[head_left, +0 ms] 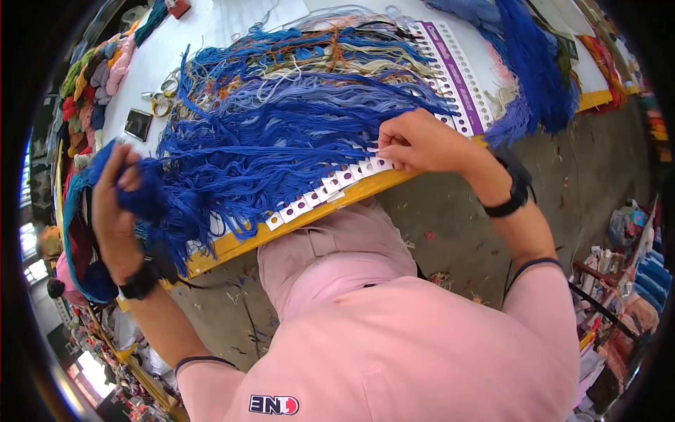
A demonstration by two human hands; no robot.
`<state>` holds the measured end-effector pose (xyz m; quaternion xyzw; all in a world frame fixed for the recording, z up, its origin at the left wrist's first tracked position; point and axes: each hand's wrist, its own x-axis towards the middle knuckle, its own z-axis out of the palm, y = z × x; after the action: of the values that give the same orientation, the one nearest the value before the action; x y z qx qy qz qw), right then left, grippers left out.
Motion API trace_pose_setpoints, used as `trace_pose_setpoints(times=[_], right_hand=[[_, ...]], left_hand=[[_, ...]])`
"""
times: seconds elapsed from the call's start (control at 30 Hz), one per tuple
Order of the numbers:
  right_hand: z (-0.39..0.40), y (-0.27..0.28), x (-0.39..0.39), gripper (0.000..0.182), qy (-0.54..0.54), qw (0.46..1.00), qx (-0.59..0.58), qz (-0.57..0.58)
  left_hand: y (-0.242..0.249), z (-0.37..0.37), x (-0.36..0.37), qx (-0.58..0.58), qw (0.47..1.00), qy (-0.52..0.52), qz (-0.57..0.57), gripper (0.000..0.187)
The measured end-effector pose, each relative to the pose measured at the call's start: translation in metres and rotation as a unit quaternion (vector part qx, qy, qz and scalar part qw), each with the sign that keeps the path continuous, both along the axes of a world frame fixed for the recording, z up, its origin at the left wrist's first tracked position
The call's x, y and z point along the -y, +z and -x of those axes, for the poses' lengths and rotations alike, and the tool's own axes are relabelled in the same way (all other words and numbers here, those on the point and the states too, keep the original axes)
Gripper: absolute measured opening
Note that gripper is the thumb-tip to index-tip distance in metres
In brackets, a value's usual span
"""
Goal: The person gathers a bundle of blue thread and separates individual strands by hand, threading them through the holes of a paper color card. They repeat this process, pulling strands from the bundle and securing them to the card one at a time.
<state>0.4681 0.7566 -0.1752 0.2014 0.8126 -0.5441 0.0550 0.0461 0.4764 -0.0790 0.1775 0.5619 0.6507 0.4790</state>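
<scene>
The left hand (112,200) is partly blurred, its fingers (116,160) curled above the palm, the left wrist (125,259) and forearm (172,320) below them. The right hand (425,143) bends its fingers (395,128) inward, thumb (395,152) close beneath, the right forearm (524,232) slanting away from the fingertips.

Grey floor (450,232) down there, flecked with scraps (pinkish ones among them), a yellow-edged white table (211,22) above it, and bright daylight glaring in at lower left!

It was a textile workshop: a yellow-edged worktable (232,247) with thread skeins (267,133), scissors (163,98) and punched cards (330,184).
</scene>
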Motion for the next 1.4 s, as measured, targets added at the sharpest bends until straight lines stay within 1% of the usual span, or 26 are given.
trace_pose_setpoints(times=[0.03,0.07,0.1,0.13,0.17,0.2,0.27,0.3,0.33,0.4,0.5,0.6,0.63,0.7,0.73,0.8,0.83,0.93,1.03,1.1,1.2,1.3,1.4], right_hand=[[0.002,0.007,0.003,0.009,0.002,0.999,-0.034,-0.028],[0.004,0.004,0.007,0.010,-0.024,0.997,-0.053,-0.046],[0.005,-0.003,0.014,0.010,-0.050,0.994,-0.072,-0.061],[0.006,-0.012,0.019,0.010,-0.079,0.989,-0.094,-0.077],[0.008,-0.025,0.022,0.010,-0.081,0.981,-0.087,-0.155],[0.012,-0.022,0.026,0.010,-0.110,0.975,-0.106,-0.161],[0.022,-0.012,0.042,0.009,-0.166,0.961,-0.141,-0.172],[0.027,-0.007,0.049,0.011,-0.156,0.968,-0.158,-0.116],[0.035,-0.008,0.057,0.011,-0.154,0.976,-0.150,-0.035],[0.052,-0.011,0.075,0.012,-0.146,0.972,-0.133,0.131],[0.068,-0.022,0.082,0.010,-0.149,0.955,-0.116,0.228],[0.062,-0.024,0.079,0.010,-0.172,0.915,-0.128,0.343],[0.058,-0.021,0.077,0.013,-0.172,0.904,-0.125,0.371],[0.054,-0.023,0.079,0.013,-0.187,0.901,-0.111,0.375],[0.052,-0.024,0.080,0.013,-0.194,0.900,-0.104,0.377],[0.050,-0.029,0.082,0.013,-0.200,0.877,-0.129,0.417],[0.049,-0.031,0.084,0.013,-0.202,0.865,-0.141,0.436],[0.050,-0.030,0.091,0.013,-0.251,0.857,-0.163,0.420],[0.050,-0.031,0.092,0.014,-0.258,0.854,-0.168,0.420],[0.050,-0.028,0.094,0.015,-0.252,0.862,-0.163,0.408],[0.051,-0.026,0.096,0.015,-0.252,0.870,-0.157,0.393],[0.050,-0.025,0.097,0.015,-0.266,0.864,-0.160,0.397],[0.050,-0.027,0.098,0.015,-0.272,0.862,-0.166,0.395]], left_hand=[[-0.007,-0.055,-0.024,0.023,1.000,0.011,-0.008,0.028],[-0.017,-0.109,-0.047,0.047,0.999,0.023,-0.013,0.030],[-0.027,-0.151,-0.066,0.127,0.992,0.004,-0.017,0.035],[-0.046,-0.173,-0.078,0.118,0.992,-0.033,-0.006,0.038],[-0.066,-0.193,-0.088,0.186,0.982,-0.041,-0.016,0.039],[-0.081,-0.207,-0.094,0.255,0.965,-0.049,-0.027,0.040],[-0.098,-0.219,-0.100,0.273,0.961,-0.038,-0.027,0.042],[-0.102,-0.223,-0.101,0.285,0.958,-0.034,-0.022,0.044],[-0.104,-0.223,-0.101,0.281,0.959,-0.041,-0.026,0.044],[-0.104,-0.222,-0.098,0.269,0.961,-0.051,-0.031,0.046],[-0.103,-0.219,-0.091,0.252,0.964,-0.079,-0.014,0.047],[-0.096,-0.219,-0.085,0.256,0.967,-0.009,-0.005,0.047],[-0.096,-0.219,-0.084,0.253,0.967,-0.008,0.000,0.046],[-0.096,-0.220,-0.083,0.246,0.969,-0.007,0.009,0.044],[-0.095,-0.221,-0.082,0.205,0.979,-0.016,0.010,0.043],[-0.093,-0.225,-0.080,0.120,0.992,-0.035,0.011,0.044],[-0.094,-0.225,-0.080,0.130,0.991,-0.040,0.006,0.043],[-0.095,-0.224,-0.078,0.158,0.986,-0.044,-0.006,0.043],[-0.092,-0.224,-0.076,0.181,0.983,-0.033,-0.005,0.044],[-0.091,-0.224,-0.076,0.187,0.982,-0.031,0.000,0.046],[-0.097,-0.226,-0.076,0.131,0.990,-0.050,-0.010,0.047],[-0.091,-0.225,-0.076,0.150,0.988,-0.040,0.014,0.048],[-0.094,-0.224,-0.075,0.163,0.986,-0.025,0.007,0.050]])
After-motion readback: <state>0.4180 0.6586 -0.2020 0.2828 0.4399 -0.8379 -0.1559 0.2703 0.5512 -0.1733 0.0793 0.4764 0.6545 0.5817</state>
